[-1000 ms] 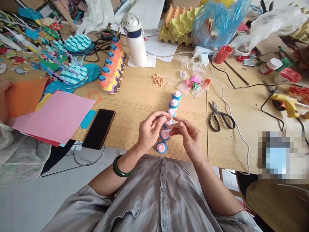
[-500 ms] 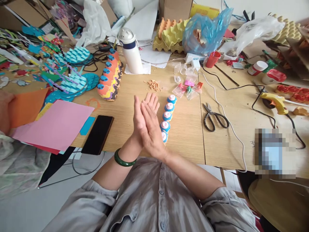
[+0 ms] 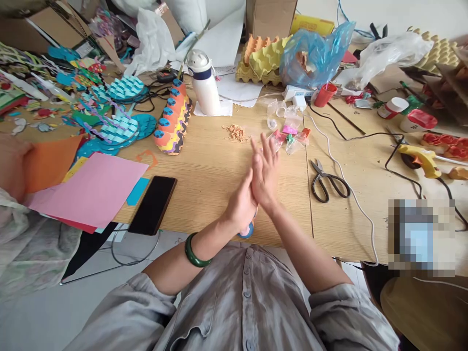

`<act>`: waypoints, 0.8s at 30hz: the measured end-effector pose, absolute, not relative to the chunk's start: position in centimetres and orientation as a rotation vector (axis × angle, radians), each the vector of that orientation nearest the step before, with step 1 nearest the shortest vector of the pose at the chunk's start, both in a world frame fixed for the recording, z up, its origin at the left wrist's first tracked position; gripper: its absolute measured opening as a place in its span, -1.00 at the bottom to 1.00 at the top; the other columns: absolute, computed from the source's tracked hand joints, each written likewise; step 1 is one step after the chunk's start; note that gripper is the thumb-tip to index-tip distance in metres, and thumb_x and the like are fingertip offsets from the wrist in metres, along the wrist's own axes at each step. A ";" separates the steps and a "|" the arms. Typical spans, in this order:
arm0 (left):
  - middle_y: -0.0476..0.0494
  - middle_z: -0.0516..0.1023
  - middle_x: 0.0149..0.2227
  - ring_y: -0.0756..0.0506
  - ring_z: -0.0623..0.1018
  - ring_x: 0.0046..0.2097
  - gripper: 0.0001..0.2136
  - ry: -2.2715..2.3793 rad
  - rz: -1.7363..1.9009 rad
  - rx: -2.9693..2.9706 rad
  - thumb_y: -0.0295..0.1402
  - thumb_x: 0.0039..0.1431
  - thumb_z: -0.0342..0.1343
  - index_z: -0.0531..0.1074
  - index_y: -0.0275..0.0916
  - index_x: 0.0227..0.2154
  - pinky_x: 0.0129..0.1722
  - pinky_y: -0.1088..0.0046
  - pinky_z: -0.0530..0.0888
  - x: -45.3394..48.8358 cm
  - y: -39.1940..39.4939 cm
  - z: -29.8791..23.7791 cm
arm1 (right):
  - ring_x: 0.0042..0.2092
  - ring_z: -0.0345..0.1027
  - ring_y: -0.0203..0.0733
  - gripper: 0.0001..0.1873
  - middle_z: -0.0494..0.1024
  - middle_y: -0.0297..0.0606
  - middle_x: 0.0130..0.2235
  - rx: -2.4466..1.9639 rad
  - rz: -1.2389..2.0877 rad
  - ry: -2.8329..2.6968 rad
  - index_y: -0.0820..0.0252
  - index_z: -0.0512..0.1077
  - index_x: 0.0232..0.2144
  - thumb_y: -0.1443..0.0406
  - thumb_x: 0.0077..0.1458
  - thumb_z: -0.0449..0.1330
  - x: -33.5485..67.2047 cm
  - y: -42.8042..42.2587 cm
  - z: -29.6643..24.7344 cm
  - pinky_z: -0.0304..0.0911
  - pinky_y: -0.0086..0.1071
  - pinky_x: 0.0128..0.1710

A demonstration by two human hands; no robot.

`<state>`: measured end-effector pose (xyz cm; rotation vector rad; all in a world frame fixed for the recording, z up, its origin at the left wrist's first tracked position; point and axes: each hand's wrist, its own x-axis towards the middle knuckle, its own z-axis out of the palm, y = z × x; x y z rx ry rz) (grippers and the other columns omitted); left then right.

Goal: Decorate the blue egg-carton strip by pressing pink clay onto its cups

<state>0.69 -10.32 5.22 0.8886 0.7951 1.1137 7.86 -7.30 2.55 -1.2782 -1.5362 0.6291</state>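
The left hand (image 3: 240, 204) and right hand (image 3: 264, 178) are pressing together palm to palm, their fingers pointing forward; whether anything is lying between the palms, I cannot tell. The blue-and-pink cup (image 3: 247, 232) is sitting at the near edge of the wooden table (image 3: 204, 190), partly hidden by the left hand. It is looking light and fairly fragile, its pink top probably soft and easily dented, so its blue side is offering the safer hold
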 end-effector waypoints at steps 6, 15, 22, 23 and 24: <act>-0.18 0.69 -0.10 -0.17 0.63 0.09 -0.73 0.822 1.096 0.527 -0.27 0.02 0.39 0.55 -0.25 -0.23 0.13 0.29 0.52 -0.2 -11.3 3.8 | 0.31 0.28 -0.06 -0.44 0.53 -0.11 0.17 -1.310 0.694 -1.226 0.08 0.56 -0.05 -0.11 0.36 -0.07 11.2 -4.5 1.4 0.04 -0.02 0.39; -0.19 0.68 0.00 -0.11 0.65 0.04 -0.68 0.880 1.180 0.597 -0.19 0.09 0.35 0.55 -0.22 -0.14 0.06 0.35 0.54 -1.5 -10.4 5.0 | -0.18 0.40 -0.13 -0.77 0.60 -0.26 -0.20 -1.211 0.611 -1.507 0.02 0.52 -0.12 0.16 0.17 0.34 12.2 -11.9 3.4 0.39 -0.18 -0.12; -0.15 0.59 0.15 -0.11 0.62 0.08 -0.54 0.873 1.169 0.806 -0.20 0.09 0.37 0.51 -0.09 0.07 -0.05 0.41 0.57 -1.8 -11.0 4.8 | -0.23 0.54 -0.21 -0.84 0.66 -0.26 -0.19 -1.138 0.916 -1.257 0.08 0.53 -0.23 0.16 0.20 0.32 12.0 -11.8 2.3 0.52 -0.22 -0.17; -0.15 0.62 0.12 -0.11 0.63 0.06 -0.55 0.895 1.182 0.855 -0.22 0.09 0.38 0.52 -0.09 0.06 -0.07 0.41 0.58 -2.0 -10.9 4.8 | -0.25 0.54 -0.21 -0.82 0.67 -0.27 -0.21 -1.125 0.968 -1.230 0.10 0.53 -0.25 0.14 0.19 0.34 12.1 -11.8 2.3 0.53 -0.23 -0.19; -0.15 0.65 0.05 -0.11 0.64 0.02 -0.58 0.921 1.190 0.904 -0.22 0.08 0.39 0.56 -0.12 0.02 -0.08 0.41 0.58 -2.2 -10.9 4.7 | -0.27 0.55 -0.22 -0.81 0.67 -0.27 -0.22 -1.114 1.002 -1.217 0.10 0.54 -0.26 0.13 0.17 0.35 12.2 -11.8 2.4 0.54 -0.24 -0.20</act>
